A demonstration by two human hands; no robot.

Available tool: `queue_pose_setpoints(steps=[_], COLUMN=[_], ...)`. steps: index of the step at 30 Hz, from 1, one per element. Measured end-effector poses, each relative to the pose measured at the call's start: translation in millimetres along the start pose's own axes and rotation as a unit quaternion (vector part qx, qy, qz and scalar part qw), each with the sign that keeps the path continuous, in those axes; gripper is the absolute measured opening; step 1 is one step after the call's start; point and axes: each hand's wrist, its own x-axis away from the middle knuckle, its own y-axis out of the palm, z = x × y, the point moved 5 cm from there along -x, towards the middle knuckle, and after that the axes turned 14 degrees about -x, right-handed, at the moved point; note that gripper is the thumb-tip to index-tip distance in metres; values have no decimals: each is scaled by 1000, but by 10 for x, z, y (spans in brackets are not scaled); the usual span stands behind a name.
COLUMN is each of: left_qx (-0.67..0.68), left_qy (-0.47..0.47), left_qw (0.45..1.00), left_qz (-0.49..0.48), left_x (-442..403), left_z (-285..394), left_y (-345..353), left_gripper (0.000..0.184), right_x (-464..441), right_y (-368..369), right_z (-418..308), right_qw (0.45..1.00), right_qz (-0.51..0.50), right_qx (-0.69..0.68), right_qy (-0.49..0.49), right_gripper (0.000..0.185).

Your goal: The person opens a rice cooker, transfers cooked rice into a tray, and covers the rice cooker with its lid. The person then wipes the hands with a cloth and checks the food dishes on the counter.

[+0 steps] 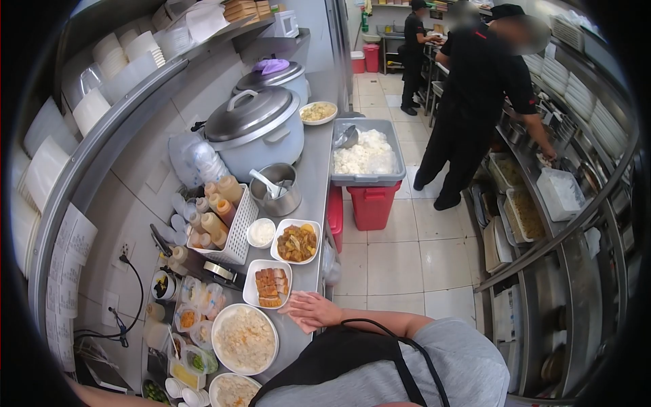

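Observation:
My right hand [313, 309] lies flat at the counter's edge, its fingers stretched out over a pinkish, cloth-like piece. Just beyond its fingertips is a white square bowl of sliced browned meat [271, 285]. Behind that stand a bowl of yellowish-brown stew [296, 243] and a small bowl of white food [261, 233]. Nearer to me are two round bowls of rice with orange bits, one large [245, 339] and one partly cut off [232, 391]. Part of my left forearm shows at the bottom left, but my left hand is out of view.
Sauce bottles fill a white basket [237, 234] beside a steel pot [274, 190] and large lidded pots [254, 125]. A grey tub of rice [367, 179] rests over a red bin [375, 207]. Co-workers in black stand in the aisle and beyond; shelves line the right.

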Motion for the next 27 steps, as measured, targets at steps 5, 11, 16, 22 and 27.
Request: queue_pose_setpoints(steps=[5, 11, 16, 22, 27], left_qx=[4, 15, 10, 7, 17], left_qy=[2, 5, 1, 15, -6], left_qw=[1000, 1000, 1000, 1000, 1000], left_qz=[-5, 6, -5, 26, 18], left_x=[-4, -15, -4, -5, -7], left_z=[1, 22, -8, 1, 4], left_y=[-1, -20, 3, 7, -6], left_gripper=[32, 33, 33, 31, 30], right_x=[-12, 0, -4, -13, -18], right_y=[-36, -3, -3, 11, 5], right_z=[-27, 7, -5, 7, -1], right_qw=[1000, 1000, 1000, 1000, 1000], right_qz=[-5, -5, 5, 12, 7], right_qx=[4, -9, -9, -2, 2], right_qy=[1, 10, 1, -5, -7], right_gripper=[43, 44, 41, 43, 44])
